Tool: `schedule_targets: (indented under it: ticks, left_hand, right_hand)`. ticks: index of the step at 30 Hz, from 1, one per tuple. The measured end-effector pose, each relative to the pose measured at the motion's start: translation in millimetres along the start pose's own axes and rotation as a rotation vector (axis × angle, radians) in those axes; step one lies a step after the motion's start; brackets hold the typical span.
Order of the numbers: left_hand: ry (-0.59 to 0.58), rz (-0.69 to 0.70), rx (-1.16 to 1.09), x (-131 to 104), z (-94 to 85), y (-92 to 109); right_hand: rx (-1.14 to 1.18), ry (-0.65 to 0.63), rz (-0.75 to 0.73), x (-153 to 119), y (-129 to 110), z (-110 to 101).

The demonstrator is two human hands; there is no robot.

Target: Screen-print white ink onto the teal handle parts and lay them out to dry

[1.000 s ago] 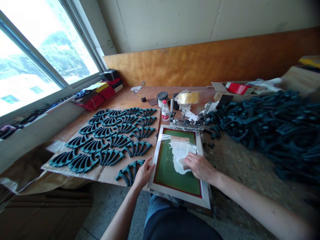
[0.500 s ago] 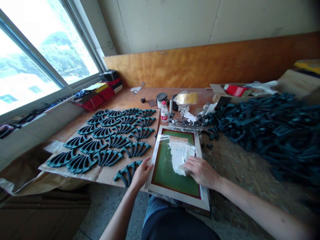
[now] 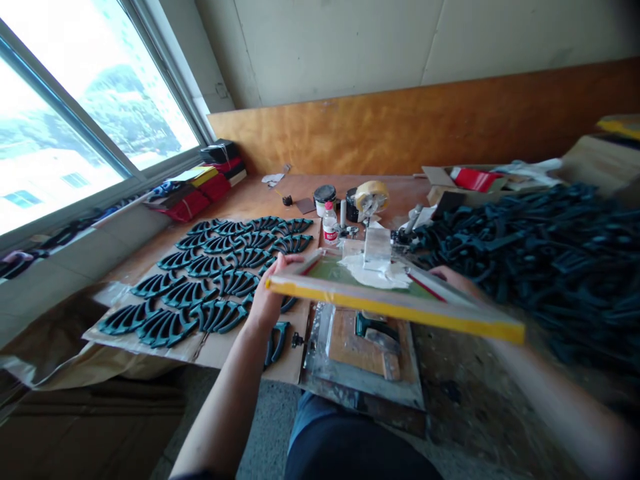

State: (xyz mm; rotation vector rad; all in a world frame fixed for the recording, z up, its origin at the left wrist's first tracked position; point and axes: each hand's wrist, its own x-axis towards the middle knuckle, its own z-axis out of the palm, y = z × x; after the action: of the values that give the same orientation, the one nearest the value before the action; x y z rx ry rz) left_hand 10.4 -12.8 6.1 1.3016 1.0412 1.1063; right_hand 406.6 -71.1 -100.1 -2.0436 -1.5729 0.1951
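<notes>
A framed green screen [image 3: 330, 269] is tilted up, its near edge, lined with yellow tape, raised above the base board [image 3: 320, 371]. My left hand [image 3: 270, 291] grips the frame's left side. Around the right side is my right hand [image 3: 457, 280], partly hidden by the frame and closed on it. White paste [image 3: 357, 268] lies on the mesh, with a pale block [image 3: 378, 248] standing in it. Below, a dark green curved part [image 3: 373, 325] rests on a brown plate [image 3: 345, 343] fixed to the base board.
Rows of dark green slotted parts [image 3: 215, 317] cover cardboard on the left. A large heap of similar parts [image 3: 530, 247] lies at the right. Behind the frame stand a plastic bottle [image 3: 330, 225], a tub [image 3: 325, 200] and a tape roll [image 3: 371, 198].
The frame's near edge has swung up, uncovering the base and the part on it. My right hand has left the white paste area for the frame's right side; my left hand has risen with the frame.
</notes>
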Motion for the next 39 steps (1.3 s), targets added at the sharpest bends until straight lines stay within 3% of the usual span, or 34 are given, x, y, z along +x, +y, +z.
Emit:
schedule_targets:
  ticks: [2, 5, 8, 10, 11, 12, 14, 15, 17, 19, 22, 25, 28, 30, 34, 39]
  left_hand:
    - [0.014, 0.067, -0.057, 20.1, 11.8, 14.5]
    - [0.03, 0.119, -0.127, 44.9, 27.4, 29.4]
    - [0.123, 0.152, -0.171, 47.3, 38.8, 23.4]
    - [0.162, 0.11, -0.17, 29.5, 44.5, 1.1]
    - [0.115, 0.031, -0.144, 14.6, 47.4, -14.9]
    - [0.036, -0.077, -0.108, -3.4, 50.7, -33.0]
    - [-0.284, -0.398, -0.011, -43.9, 59.9, -69.8]
    - [-0.381, -0.505, -0.009, -63.4, 65.7, -85.9]
    - [-0.374, -0.558, -0.084, -93.8, 76.7, -109.2]
    - [-0.197, -0.526, -0.158, -109.1, 79.9, -120.7]
    - [0.08, -0.499, -0.132, -113.6, 54.4, -128.5]
    - [0.293, -0.502, -0.017, -118.7, -4.4, -141.7]
    - [0.545, -0.586, 0.184, -132.2, -69.4, -163.2]
    - [0.651, -0.66, 0.298, -140.5, -102.8, -178.6]
    - [0.678, -0.735, 0.372, -143.7, -135.1, -204.5]
    - [0.553, -0.77, 0.445, -134.1, -144.2, -221.4]
  right_hand:
    - [0.016, -0.1, -0.022, -29.2, 8.1, 20.6]
    - [0.01, -0.154, -0.125, -73.2, -6.8, 59.5]
    - [-0.094, -0.129, -0.244, -95.6, -28.4, 87.1]
    - [-0.152, -0.134, -0.245, -98.0, -38.0, 93.9]
    - [-0.157, -0.149, -0.217, -97.6, -42.2, 94.4]
    - [-0.141, -0.161, -0.18, -97.4, -47.0, 93.9]
    - [-0.067, -0.15, -0.13, -100.1, -61.7, 92.3]
    - [-0.025, -0.124, -0.137, -103.7, -72.4, 92.1]
    - [0.029, -0.044, -0.23, -115.3, -100.0, 93.2]
    - [0.048, 0.012, -0.377, -129.5, -130.5, 95.9]
    - [0.111, -0.025, -0.571, -146.4, -164.5, 101.8]
    - [0.206, -0.148, -0.644, -155.6, -170.9, 112.8]
    - [0.307, -0.318, -0.62, -165.1, -160.4, 130.8]
    - [0.378, -0.465, -0.578, -173.4, -156.1, 144.6]
    - [0.495, -0.76, -0.453, -187.7, -169.4, 172.4]
    - [0.607, -0.846, -0.241, -195.8, -199.6, 211.1]
